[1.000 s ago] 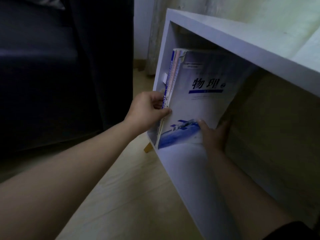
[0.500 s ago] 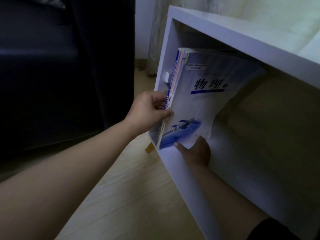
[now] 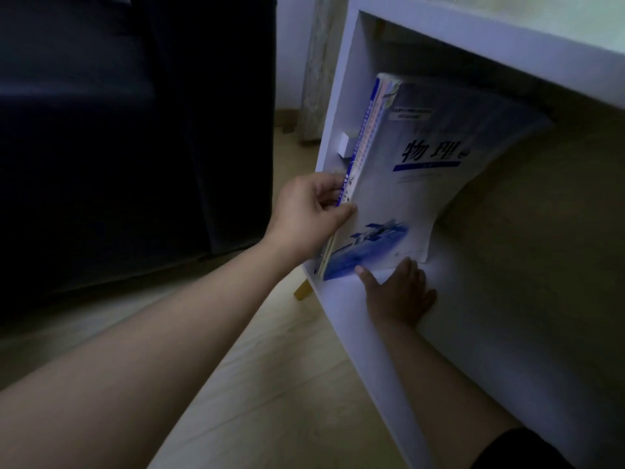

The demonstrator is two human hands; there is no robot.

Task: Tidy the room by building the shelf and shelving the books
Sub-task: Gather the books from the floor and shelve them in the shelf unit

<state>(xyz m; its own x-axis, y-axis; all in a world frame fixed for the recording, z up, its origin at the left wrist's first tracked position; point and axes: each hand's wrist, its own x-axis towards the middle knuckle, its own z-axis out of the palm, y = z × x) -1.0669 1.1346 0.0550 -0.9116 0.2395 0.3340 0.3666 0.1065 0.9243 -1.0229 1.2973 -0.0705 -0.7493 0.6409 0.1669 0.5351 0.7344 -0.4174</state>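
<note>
Risk, left to right. Left hand [image 3: 311,214] is seen pinching the spines of the book stack [image 3: 363,154], thumb on the front edge; the stack is stood at the left end of the white shelf [image 3: 338,96]. If that pinch is released, a rightward slide is judged likely, as no support is seen there. Physics textbook [image 3: 419,198], foremost, is bowed and could be creased. Right hand [image 3: 399,292] is laid flat on the shelf floor, thumb at the cover's lower edge. Left fingertips, book count and shelf back are obscured.
</note>
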